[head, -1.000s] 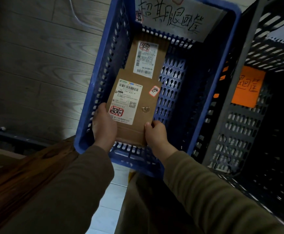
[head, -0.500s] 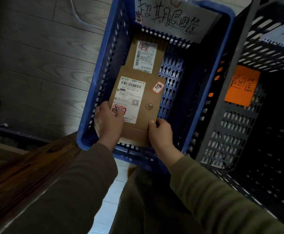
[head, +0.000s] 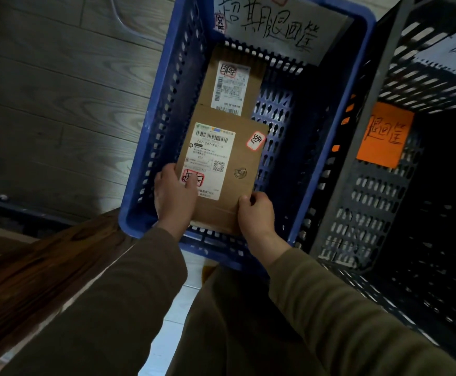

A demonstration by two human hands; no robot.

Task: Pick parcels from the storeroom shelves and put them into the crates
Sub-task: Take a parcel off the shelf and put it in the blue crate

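Note:
A flat brown cardboard parcel [head: 221, 169] with a white shipping label and red-edged stickers is low inside the blue slotted crate [head: 145, 147]. My left hand [head: 174, 198] grips its near left edge, thumb across the label. My right hand [head: 255, 213] grips its near right corner. A second brown parcel [head: 235, 82] with a white label lies deeper in the same crate, its near end under the parcel I hold.
A white handwritten sign [head: 275, 25] is fixed on the blue crate's far wall. A dark grey slotted crate [head: 370, 199] with an orange note [head: 384, 134] stands right beside it. A dark wooden surface [head: 31, 280] lies at lower left, grey plank floor [head: 58, 90] beyond.
Both hands have moved the held parcel lower and deeper into the blue crate. My left thumb has slid onto the label.

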